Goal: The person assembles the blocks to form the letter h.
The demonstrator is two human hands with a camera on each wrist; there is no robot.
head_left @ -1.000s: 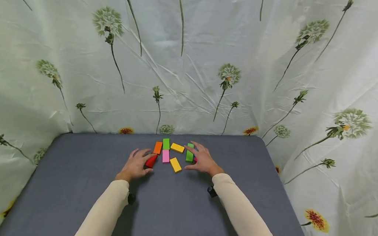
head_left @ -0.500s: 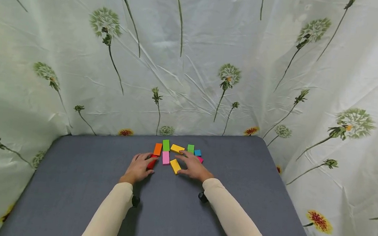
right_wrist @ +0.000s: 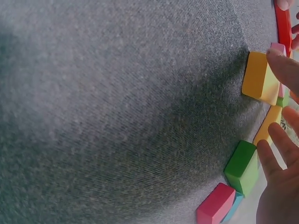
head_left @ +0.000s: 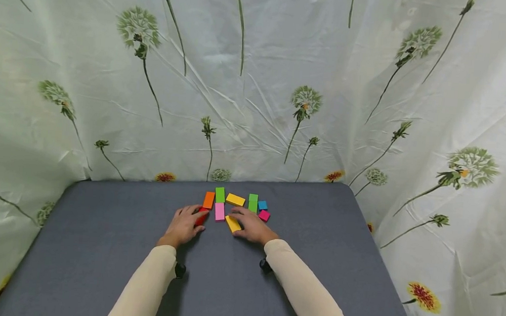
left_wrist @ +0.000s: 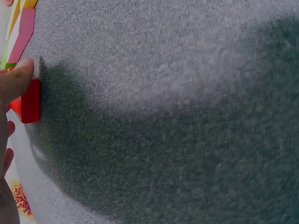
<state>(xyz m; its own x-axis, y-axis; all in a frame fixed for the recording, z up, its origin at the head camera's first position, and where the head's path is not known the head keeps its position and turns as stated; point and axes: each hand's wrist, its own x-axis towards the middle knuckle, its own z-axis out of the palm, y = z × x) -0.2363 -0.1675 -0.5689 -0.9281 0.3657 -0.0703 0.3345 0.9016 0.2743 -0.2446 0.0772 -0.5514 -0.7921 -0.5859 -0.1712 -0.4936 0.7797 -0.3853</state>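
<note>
Near the far edge of a grey table point(head_left: 224, 294), the head view shows coloured blocks in a loose cluster. The left hand point(head_left: 182, 226) pinches a red block point(head_left: 201, 217), which lies just below an orange block point(head_left: 208, 199). Beside them, a pink block point(head_left: 219, 212) lies end to end with a green block point(head_left: 220, 194). The right hand point(head_left: 254, 228) arches over a near yellow block point(head_left: 232, 224); a far yellow block point(head_left: 235, 200), a second green block point(head_left: 253, 203), a blue block point(head_left: 262, 205) and a magenta block point(head_left: 264, 216) lie beyond it.

From the left wrist, the thumb overlaps the red block's side, with fingertips across from it.

From the right wrist, the thumb overlaps the near yellow block and the other fingers fan apart; whether they pinch it, I cannot tell.
</note>
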